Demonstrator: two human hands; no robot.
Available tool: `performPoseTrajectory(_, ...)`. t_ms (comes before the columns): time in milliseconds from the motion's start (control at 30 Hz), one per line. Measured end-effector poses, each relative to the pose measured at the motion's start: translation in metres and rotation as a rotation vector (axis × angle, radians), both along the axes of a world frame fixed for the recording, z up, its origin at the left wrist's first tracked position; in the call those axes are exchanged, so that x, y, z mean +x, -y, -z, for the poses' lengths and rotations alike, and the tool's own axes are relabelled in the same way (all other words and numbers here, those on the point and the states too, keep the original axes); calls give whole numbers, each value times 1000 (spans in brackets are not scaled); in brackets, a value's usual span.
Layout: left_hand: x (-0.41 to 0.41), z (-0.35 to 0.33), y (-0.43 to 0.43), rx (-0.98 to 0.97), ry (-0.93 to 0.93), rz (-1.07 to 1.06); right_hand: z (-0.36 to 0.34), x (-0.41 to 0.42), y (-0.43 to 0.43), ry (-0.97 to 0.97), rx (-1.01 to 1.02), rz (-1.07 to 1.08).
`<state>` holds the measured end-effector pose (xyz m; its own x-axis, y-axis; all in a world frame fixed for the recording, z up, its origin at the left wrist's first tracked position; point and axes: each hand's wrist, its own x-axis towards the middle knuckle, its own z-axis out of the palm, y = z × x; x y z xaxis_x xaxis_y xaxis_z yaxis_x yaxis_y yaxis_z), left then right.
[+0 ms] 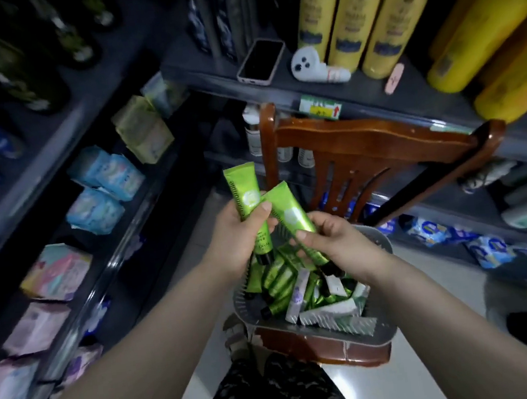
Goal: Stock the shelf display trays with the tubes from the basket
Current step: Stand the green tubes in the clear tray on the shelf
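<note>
A grey basket (380,330) rests on the seat of a wooden chair (363,143) and holds several green tubes (277,282) and white tubes (329,311). Above the basket, my left hand (233,235) grips one green tube (244,198) upright, black cap down. My right hand (341,240) pinches a second green tube (289,212) that leans left, with its flat end touching the first tube. No display tray can be made out in the dark shelves.
Shelves run along the left with soft packets (107,176) and dark bottles. The shelf behind the chair carries a phone (260,61), a white device (316,68) and tall yellow bottles (346,12). Blue packets (488,247) lie low on the right. White floor shows below.
</note>
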<state>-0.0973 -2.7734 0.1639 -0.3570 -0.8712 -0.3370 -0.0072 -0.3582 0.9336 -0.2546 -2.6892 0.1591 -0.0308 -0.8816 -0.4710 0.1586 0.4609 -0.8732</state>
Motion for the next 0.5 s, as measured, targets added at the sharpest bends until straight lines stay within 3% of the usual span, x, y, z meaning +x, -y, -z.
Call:
performPoseTrajectory(100, 22, -33, 4, -25, -46, -79, -29, 14, 20, -73, -122, -32)
performPoseTrajectory(167, 43, -54, 10, -131, 18, -105, -51, 26, 34, -88, -203, -60)
performPoseTrajectory(267, 81, -83, 21, -292, 132, -162, -81, 50, 57, -49, -314, -114)
performPoseTrajectory(500, 176, -151, 32, -397, 184, -279, -150, 130, 104, 0, -480, -285)
